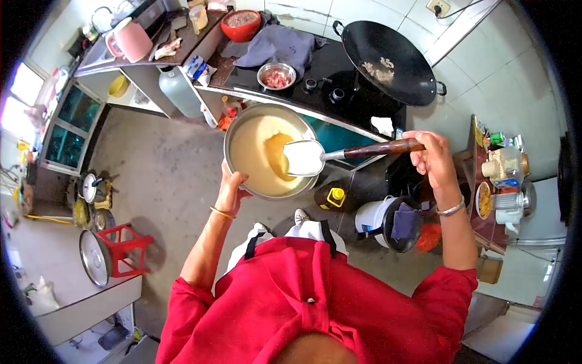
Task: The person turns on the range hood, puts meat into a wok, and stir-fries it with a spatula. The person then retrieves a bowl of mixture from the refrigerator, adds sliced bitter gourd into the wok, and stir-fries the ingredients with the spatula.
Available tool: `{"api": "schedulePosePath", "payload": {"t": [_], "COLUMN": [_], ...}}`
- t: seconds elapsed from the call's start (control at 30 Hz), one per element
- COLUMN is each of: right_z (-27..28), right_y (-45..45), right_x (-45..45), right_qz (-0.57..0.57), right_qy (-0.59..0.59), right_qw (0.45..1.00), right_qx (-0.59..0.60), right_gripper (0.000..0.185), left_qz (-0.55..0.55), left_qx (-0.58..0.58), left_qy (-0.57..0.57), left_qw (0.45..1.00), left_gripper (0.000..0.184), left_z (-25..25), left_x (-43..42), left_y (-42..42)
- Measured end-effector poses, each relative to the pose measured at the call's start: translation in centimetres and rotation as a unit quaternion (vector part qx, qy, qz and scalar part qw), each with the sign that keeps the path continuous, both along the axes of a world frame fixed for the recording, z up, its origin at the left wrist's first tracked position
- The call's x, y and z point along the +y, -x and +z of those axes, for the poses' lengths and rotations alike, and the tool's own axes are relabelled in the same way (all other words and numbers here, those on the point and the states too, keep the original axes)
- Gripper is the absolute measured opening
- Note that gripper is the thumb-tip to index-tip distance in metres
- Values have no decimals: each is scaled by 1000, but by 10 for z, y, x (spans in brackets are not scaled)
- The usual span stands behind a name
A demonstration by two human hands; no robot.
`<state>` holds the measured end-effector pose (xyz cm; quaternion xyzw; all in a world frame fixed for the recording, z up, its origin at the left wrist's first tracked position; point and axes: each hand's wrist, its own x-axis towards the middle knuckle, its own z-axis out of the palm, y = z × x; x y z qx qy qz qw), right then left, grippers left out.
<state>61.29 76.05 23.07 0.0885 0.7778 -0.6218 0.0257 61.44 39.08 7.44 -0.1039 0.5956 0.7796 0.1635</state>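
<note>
My left hand (229,193) grips the near left rim of a large metal bowl (228,148), which holds a creamy beige batter or liquid with a yellower patch. In my right hand (431,156) is the dark wooden handle of a spatula (303,158), a wide metal one. Its blade rests over the right side of the bowl, its tip at the liquid. Beyond, on the stove, a black wok (394,64) contains several pale pieces of food. A small metal bowl of cut pinkish meat (276,77) stands left of the stove knobs.
A grey cloth (276,45) and a red bowl (240,25) lie behind the meat. On the floor are a yellow-capped bottle (331,197), a white bucket (373,221) and a red stool (128,249). A pink jug (128,41) stands on the left counter.
</note>
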Motion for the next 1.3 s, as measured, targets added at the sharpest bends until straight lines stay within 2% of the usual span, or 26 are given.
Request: {"api": "schedulePosePath", "payload": {"t": [0.1, 0.17, 0.23, 0.4, 0.5, 0.6, 0.7, 0.97, 1.3], "right_z": [-7, -12, -18, -15, 3, 18, 31, 40, 30], "right_y": [-3, -8, -12, -17, -15, -10, -3, 12, 15], "right_x": [14, 21, 28, 30, 26, 18, 9, -8, -8], "right_qz": [-33, -48, -62, -77, -39, -3, 33, 90, 96], "right_qy": [73, 75, 111, 108, 52, -64, -135, -177, -186], "right_qw": [996, 994, 991, 991, 997, 995, 987, 978, 975], "right_qx": [-49, -58, -39, -6, 37, 81, 79, 59, 73], "right_gripper": [33, 34, 34, 33, 31, 25, 24, 23, 27], "left_qz": [-1, 9, 10, 0, 3, -13, -7, -16, -7], "left_qx": [-10, 9, 6, -9, -6, -7, -5, 2, -3], "left_qy": [-5, -48, -58, -63, -47, -22, -34, -2, 14], "left_qw": [1000, 999, 998, 998, 999, 1000, 999, 1000, 1000], "left_gripper": [63, 63, 63, 64, 64, 64, 63, 63, 65], "left_z": [6, 8, 3, -4, 1, 1, -2, 1, 3], "left_x": [0, 1, 0, 0, 8, 14, 20, 31, 29], "left_y": [-1, -1, 0, 10, 16, 21, 22, 23, 26]}}
